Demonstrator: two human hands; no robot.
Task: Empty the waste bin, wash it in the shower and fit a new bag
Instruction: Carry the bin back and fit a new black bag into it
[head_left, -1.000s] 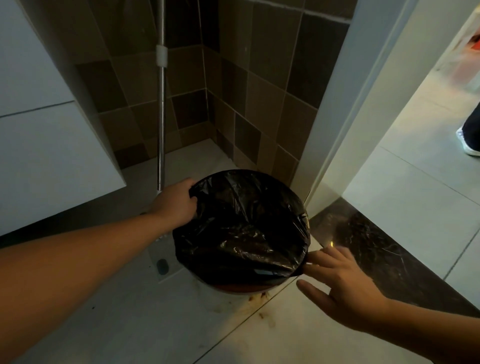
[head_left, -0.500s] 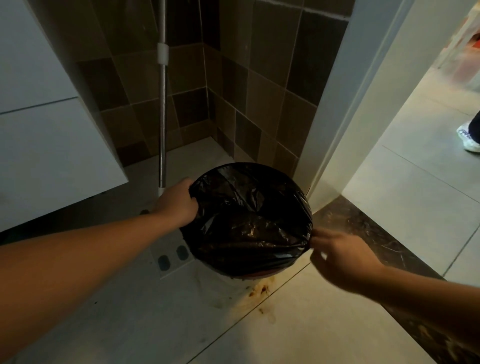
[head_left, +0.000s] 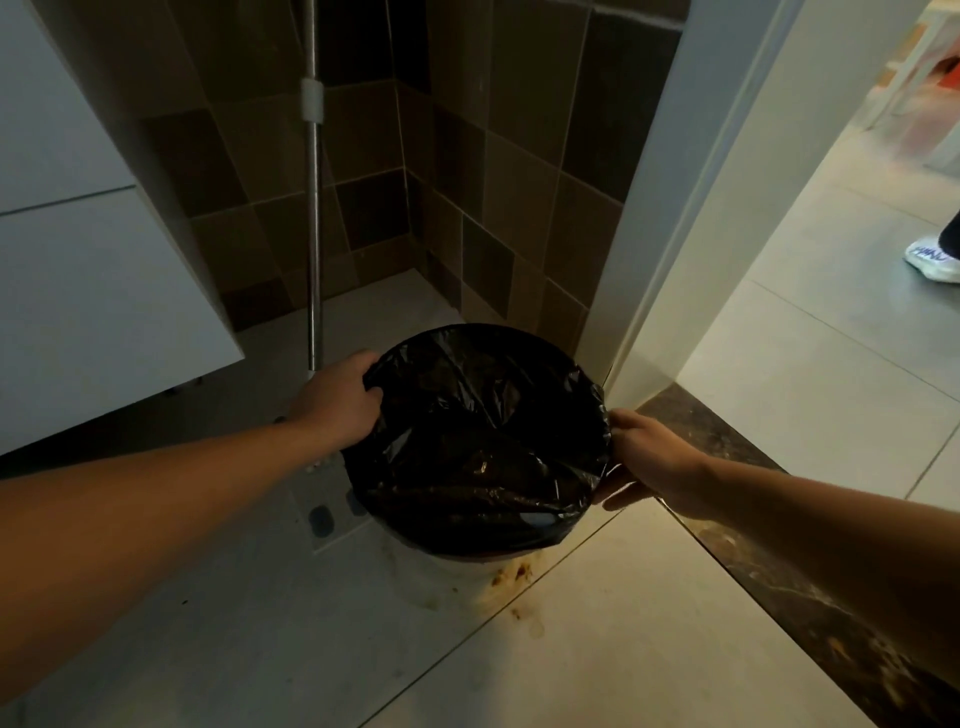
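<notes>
A round white waste bin (head_left: 457, 577) stands on the bathroom floor, lined with a black plastic bag (head_left: 483, 441) folded over its rim. My left hand (head_left: 337, 400) grips the bag's edge at the bin's left rim. My right hand (head_left: 649, 457) grips the rim and bag on the right side, thumb on top and fingers under the edge. Crumpled plastic hides the inside of the bin.
A metal mop pole (head_left: 313, 208) leans in the tiled corner behind the bin. A white cabinet (head_left: 93, 291) hangs at left. A white door frame (head_left: 675, 208) rises at right, with a dark marble threshold (head_left: 779, 561). Brown stains (head_left: 514, 577) mark the floor. Someone's shoe (head_left: 935, 257) shows outside.
My right hand went from open beside the bin to gripping its right rim. The left hand kept its hold on the bag's left edge.
</notes>
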